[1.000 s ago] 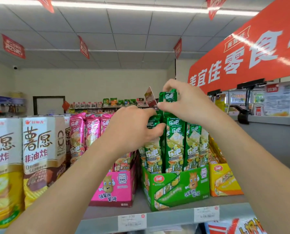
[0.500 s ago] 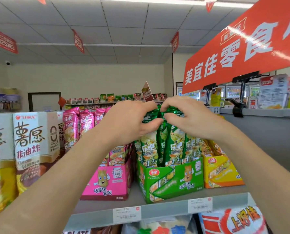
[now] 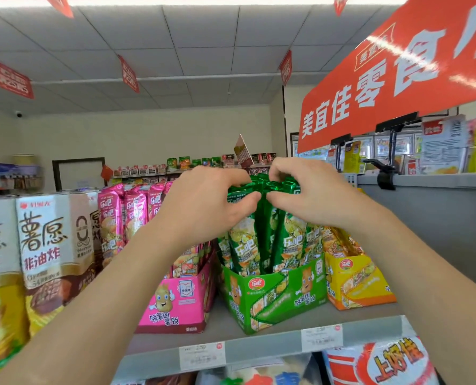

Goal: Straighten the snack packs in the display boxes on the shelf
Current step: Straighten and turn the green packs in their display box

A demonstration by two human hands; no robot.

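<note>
Several tall green snack packs (image 3: 292, 243) stand upright in a green display box (image 3: 275, 298) on the grey shelf (image 3: 259, 345). My left hand (image 3: 206, 207) pinches the tops of the left green packs. My right hand (image 3: 311, 193) pinches the tops of the right ones, thumbs nearly touching. A pink display box (image 3: 175, 304) with pink packs (image 3: 112, 218) stands to the left, partly hidden by my left arm. A yellow display box (image 3: 356, 282) stands to the right, behind my right arm.
Large white and yellow crisp cartons (image 3: 45, 254) fill the shelf's left end. Price tags (image 3: 202, 357) hang on the shelf edge. A grey partition (image 3: 436, 218) rises on the right under an orange sign (image 3: 397, 79). More snack bags (image 3: 381, 362) lie on the shelf below.
My right hand came down from holding a green pack high to the level of the pack tops. Both hands now meet at the tops of the green packs.
</note>
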